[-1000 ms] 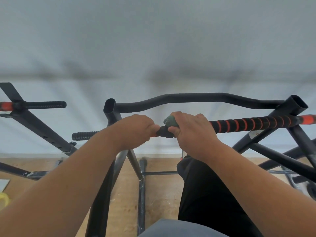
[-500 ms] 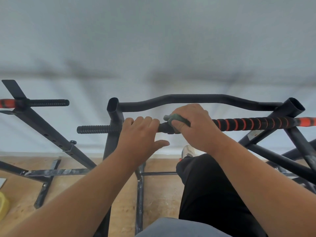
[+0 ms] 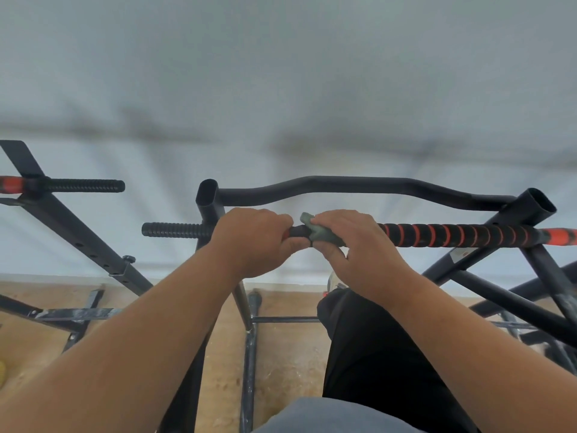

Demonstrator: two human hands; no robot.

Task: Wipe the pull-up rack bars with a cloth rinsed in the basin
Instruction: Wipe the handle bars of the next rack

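Here, your left hand (image 3: 254, 240) grips the bar (image 3: 452, 235); at three o'clock, your right hand (image 3: 352, 245) clamps the cloth (image 3: 315, 230) onto it.

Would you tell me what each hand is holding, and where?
The left hand grips the striped bar near its left upright. The right hand presses the green cloth around it.

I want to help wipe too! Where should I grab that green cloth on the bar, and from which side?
Probably take the cloth from above, where it drapes over the bar, curling fingers over the top and thumb underneath, as the right hand does. The bar is round and level, so wrapping keeps the cloth pressed on. The left hand grips the bar beside it.
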